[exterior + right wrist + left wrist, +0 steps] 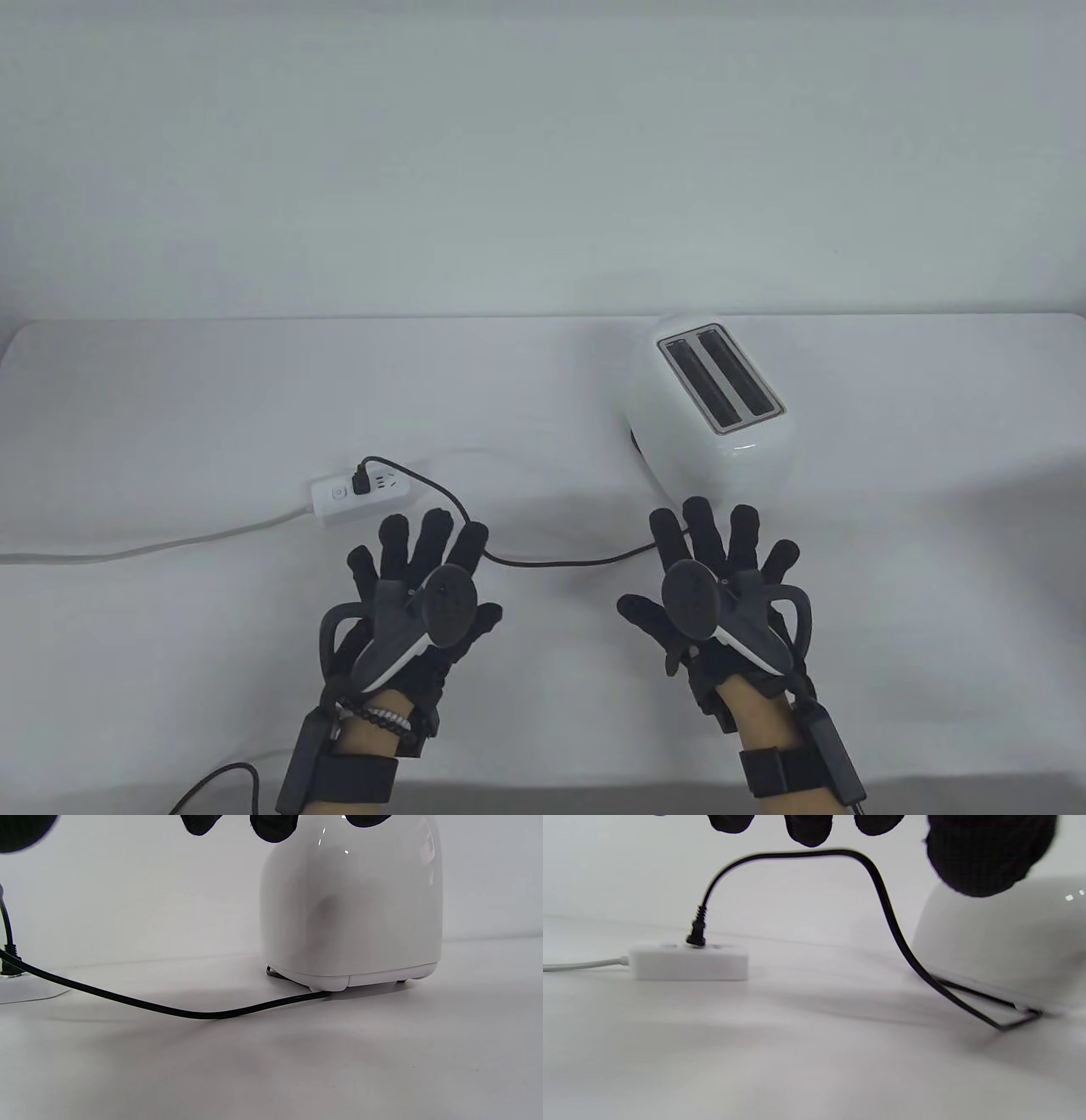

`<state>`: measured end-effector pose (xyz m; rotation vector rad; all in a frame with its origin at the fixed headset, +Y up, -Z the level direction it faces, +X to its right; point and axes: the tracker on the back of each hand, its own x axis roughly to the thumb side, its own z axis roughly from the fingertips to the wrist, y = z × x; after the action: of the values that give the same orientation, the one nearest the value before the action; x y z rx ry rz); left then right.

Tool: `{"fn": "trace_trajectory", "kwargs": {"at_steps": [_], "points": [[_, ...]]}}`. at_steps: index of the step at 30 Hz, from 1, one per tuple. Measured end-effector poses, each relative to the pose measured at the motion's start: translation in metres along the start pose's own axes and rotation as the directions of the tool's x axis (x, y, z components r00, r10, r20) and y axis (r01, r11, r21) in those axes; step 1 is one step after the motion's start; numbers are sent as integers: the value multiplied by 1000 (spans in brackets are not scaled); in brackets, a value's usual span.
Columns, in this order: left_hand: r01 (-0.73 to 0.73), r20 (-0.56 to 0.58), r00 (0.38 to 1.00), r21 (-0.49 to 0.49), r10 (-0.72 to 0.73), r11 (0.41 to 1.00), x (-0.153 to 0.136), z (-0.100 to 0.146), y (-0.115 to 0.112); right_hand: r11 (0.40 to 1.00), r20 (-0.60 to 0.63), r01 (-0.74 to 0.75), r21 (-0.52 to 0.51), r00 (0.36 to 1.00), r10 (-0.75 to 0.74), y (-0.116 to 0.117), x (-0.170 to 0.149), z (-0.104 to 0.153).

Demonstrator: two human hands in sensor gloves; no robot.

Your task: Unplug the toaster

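A white two-slot toaster (717, 407) stands on the white table, right of centre; it also shows in the right wrist view (352, 908) and at the right of the left wrist view (1001, 942). Its black cord (543, 560) runs left to a black plug (362, 482) seated in a white power strip (361, 494). The plug (696, 933) stands upright in the strip (687, 962). My left hand (424, 586) is spread open, just in front of the strip, touching nothing. My right hand (721, 577) is spread open just in front of the toaster, empty.
The strip's white cable (153, 548) runs off the table's left edge. A black glove cable (212, 785) loops at the front edge by my left wrist. A plain white wall rises behind the table.
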<state>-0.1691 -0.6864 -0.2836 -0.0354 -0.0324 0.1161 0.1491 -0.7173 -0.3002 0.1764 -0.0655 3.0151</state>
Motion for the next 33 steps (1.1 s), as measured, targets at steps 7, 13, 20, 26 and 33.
{"fn": "trace_trajectory", "kwargs": {"at_steps": [7,13,20,26,33], "points": [[30,-196,980,23,-25,999,-57,-20,40,1000,13,25,3,1000,-25,-1,0,-1],[29,-386,920,-92,-62,995,-97,-53,35,999,11,42,5,999,-42,-3,-1,-2],[1,-539,829,-265,-149,964,-130,-102,-2,998,-2,70,-6,998,-70,-9,-6,-3],[7,-542,811,-366,-219,930,-135,-134,-37,998,-2,64,-6,998,-64,-11,-6,-4],[-21,-509,840,-379,-189,925,-132,-146,-54,996,-17,84,-21,996,-84,-14,-14,-7]]}}
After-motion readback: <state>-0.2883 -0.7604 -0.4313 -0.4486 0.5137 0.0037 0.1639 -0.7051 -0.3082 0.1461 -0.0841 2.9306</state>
